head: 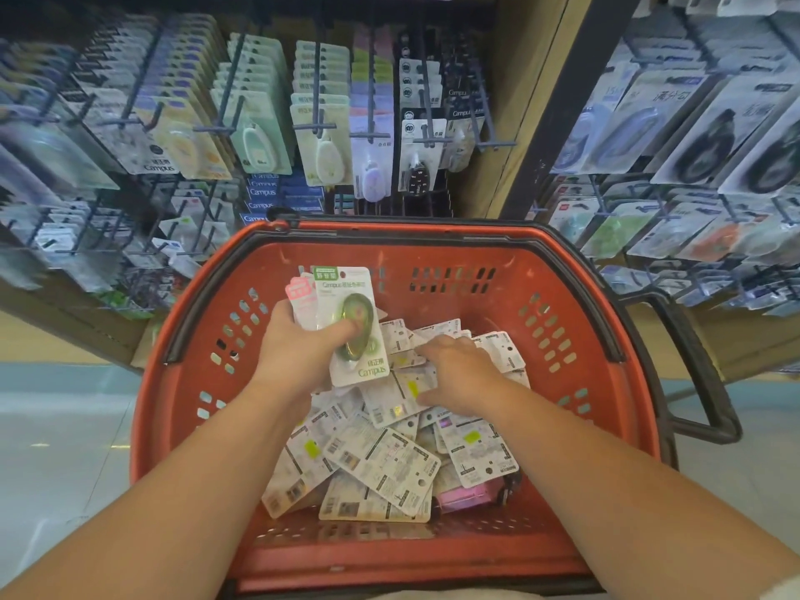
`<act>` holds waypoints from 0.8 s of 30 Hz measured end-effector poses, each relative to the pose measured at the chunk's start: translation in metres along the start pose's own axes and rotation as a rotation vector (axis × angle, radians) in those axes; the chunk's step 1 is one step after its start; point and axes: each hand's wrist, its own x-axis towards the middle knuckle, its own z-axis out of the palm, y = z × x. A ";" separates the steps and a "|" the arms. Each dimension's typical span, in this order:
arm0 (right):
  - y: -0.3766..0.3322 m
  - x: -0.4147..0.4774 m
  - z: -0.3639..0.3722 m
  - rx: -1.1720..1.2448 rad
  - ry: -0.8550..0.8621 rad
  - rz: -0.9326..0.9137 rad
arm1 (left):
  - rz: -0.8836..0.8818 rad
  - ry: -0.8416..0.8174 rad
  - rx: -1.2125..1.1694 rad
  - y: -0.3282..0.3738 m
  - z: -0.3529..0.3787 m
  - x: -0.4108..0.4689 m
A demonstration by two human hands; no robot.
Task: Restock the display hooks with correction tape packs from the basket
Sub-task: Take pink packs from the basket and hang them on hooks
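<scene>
An orange basket (pixel 562 383) in front of me holds a heap of several correction tape packs (pixel 389 461), most lying face down. My left hand (pixel 298 348) grips a small stack of packs upright over the heap; the front one is a green Campus pack (pixel 355 296), with a pink pack (pixel 301 296) behind it. My right hand (pixel 454 370) lies on the heap with its fingers curled into the packs; whether it holds one is hidden. Display hooks (pixel 320 123) carrying rows of packs hang on the rack beyond the basket.
A wooden pillar (pixel 511 123) splits the rack; more hooks with hanging packs (pixel 692 136) fill the right side. The basket's black handle (pixel 701 374) sticks out to the right. Pale floor (pixel 60 426) shows at the left.
</scene>
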 end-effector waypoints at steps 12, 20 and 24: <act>0.000 0.003 0.003 0.017 0.128 0.085 | -0.027 0.076 0.005 -0.001 0.003 0.004; 0.001 -0.010 0.005 -0.309 0.049 -0.073 | -0.023 0.075 0.087 -0.001 0.005 0.002; 0.009 -0.011 -0.015 0.057 0.103 -0.056 | -0.018 0.062 0.090 -0.001 0.004 0.001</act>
